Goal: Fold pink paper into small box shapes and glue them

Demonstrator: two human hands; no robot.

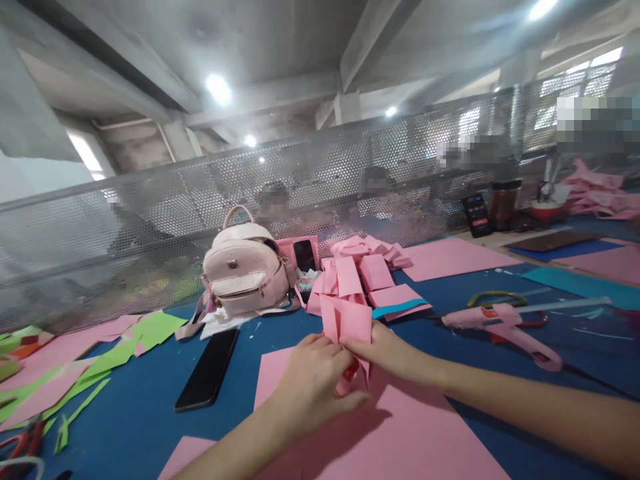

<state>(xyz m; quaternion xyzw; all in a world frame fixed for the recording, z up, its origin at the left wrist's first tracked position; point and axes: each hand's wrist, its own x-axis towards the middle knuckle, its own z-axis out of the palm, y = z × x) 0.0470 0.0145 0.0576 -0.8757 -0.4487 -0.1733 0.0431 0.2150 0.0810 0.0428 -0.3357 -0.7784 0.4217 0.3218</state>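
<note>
My left hand (317,377) has its fingers curled round the lower part of a folded pink paper piece (353,320). From the other side my right hand (390,350) grips the same piece, its thumb lying across the paper. A small shiny red thing (351,369) shows beneath my left fingers; its kind I cannot make out. Under both hands lies a large pink sheet (400,433) on the blue tabletop. Just beyond is a pile of folded pink pieces (347,277), with a blue strip (400,308) on one at the right.
A pink glue gun (505,327) with its cord lies at right. A black phone (207,370) and a white backpack (245,267) are to the left. Green paper scraps (150,333) and red-handled scissors (25,440) sit far left. A perforated metal screen (325,180) borders the table.
</note>
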